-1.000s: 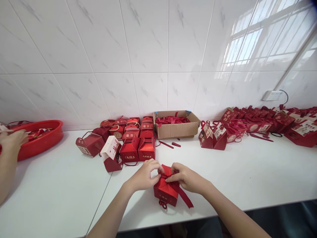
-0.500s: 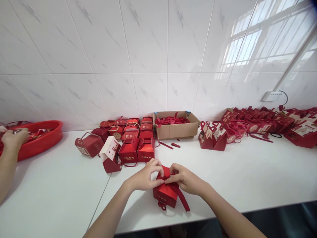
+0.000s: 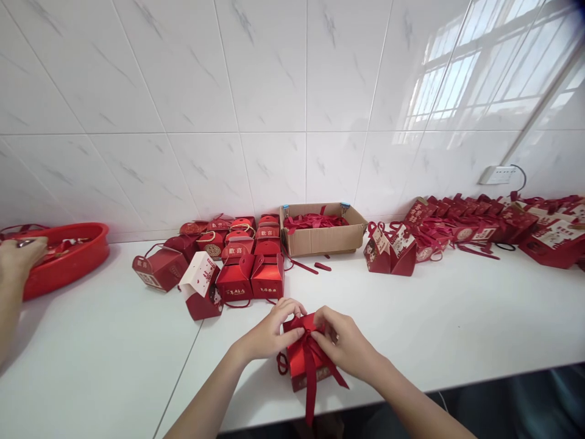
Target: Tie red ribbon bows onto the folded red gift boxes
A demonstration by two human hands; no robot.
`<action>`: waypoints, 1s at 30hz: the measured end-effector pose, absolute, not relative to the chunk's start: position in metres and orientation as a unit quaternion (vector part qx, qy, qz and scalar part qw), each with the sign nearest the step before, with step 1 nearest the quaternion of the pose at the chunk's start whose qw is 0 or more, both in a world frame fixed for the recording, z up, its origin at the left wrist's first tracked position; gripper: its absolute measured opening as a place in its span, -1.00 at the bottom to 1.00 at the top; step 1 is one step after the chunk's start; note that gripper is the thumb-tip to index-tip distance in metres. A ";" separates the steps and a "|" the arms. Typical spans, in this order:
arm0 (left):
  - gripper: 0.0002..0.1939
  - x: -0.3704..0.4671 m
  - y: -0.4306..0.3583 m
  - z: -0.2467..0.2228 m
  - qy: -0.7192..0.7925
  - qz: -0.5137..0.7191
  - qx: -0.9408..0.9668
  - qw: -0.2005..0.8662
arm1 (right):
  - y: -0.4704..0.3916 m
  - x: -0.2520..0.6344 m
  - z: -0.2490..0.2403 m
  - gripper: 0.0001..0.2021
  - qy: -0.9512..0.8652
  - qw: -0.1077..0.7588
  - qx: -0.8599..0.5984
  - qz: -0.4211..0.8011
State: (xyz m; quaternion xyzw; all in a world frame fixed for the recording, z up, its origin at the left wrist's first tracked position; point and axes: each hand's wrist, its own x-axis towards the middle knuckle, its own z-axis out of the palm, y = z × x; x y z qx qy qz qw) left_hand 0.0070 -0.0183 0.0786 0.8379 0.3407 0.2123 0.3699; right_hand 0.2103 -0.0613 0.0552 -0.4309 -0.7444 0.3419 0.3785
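Observation:
A small red gift box (image 3: 297,366) stands near the front edge of the white table, with a dark red ribbon (image 3: 311,384) knotted on its top. Two ribbon tails hang down its near side, and one reaches past the table edge. At the left of the knot, my left hand (image 3: 274,332) is closed, with thumb and fingers pinching the ribbon. My right hand (image 3: 345,341) pinches the ribbon on the knot's other side. The fingers partly cover the bow loops. A looped red cord (image 3: 283,364) sticks out at the box's left.
Several red gift boxes (image 3: 235,277) stand grouped at left centre. Behind lies a cardboard box (image 3: 324,242) of red ribbons. Two boxes (image 3: 402,251) and a large pile of ribboned boxes (image 3: 479,225) lie right. At far left, another person's hand (image 3: 21,259) reaches over a red basin (image 3: 94,259).
The gift box has turned between my hands: its cord loop has gone from the front to the left side. Both ribbon tails now hang toward me. The other person's hand has shifted left.

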 end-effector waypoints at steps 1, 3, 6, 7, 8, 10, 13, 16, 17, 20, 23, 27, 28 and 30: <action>-0.88 0.008 -0.020 0.078 0.345 0.218 0.834 0.370 | -0.060 0.211 0.055 -0.94 -0.729 0.384 -0.444 0.353; -0.88 0.012 -0.023 0.076 0.365 0.241 0.820 0.370 | -0.056 0.214 0.055 -0.92 -0.709 0.396 -0.452 0.370; -0.88 0.022 -0.027 0.071 0.401 0.292 0.784 0.372 | -0.049 0.218 0.053 -0.95 -0.700 0.412 -0.437 0.386; -0.84 0.025 -0.028 0.069 0.409 0.309 0.772 0.376 | -0.048 0.219 0.052 -0.95 -0.697 0.416 -0.435 0.389; -0.81 0.028 -0.029 0.067 0.415 0.324 0.759 0.382 | -0.047 0.219 0.051 -0.95 -0.693 0.421 -0.436 0.391; -0.78 0.033 -0.030 0.064 0.420 0.349 0.736 0.400 | -0.045 0.218 0.050 -0.93 -0.686 0.426 -0.440 0.392; -0.75 0.037 -0.031 0.060 0.416 0.371 0.711 0.428 | -0.045 0.216 0.047 -0.92 -0.680 0.432 -0.444 0.392; -0.74 0.037 -0.032 0.060 0.416 0.376 0.703 0.438 | -0.045 0.215 0.043 -0.90 -0.672 0.444 -0.449 0.388; -0.74 0.037 -0.032 0.060 0.418 0.376 0.700 0.440 | -0.044 0.215 0.042 -0.88 -0.668 0.450 -0.451 0.385; -0.74 0.036 -0.032 0.059 0.421 0.375 0.696 0.445 | -0.044 0.217 0.039 -0.77 -0.651 0.471 -0.450 0.391; -0.78 0.035 -0.032 0.058 0.426 0.364 0.699 0.445 | -0.044 0.218 0.038 -0.70 -0.636 0.482 -0.443 0.408; -0.80 0.033 -0.031 0.058 0.439 0.344 0.700 0.446 | -0.043 0.221 0.035 -0.66 -0.633 0.491 -0.444 0.403; -0.79 0.033 -0.031 0.058 0.441 0.341 0.701 0.445 | -0.042 0.222 0.034 -0.66 -0.631 0.496 -0.444 0.399; -0.79 0.032 -0.031 0.058 0.440 0.338 0.704 0.443 | -0.042 0.223 0.031 -0.65 -0.621 0.509 -0.443 0.399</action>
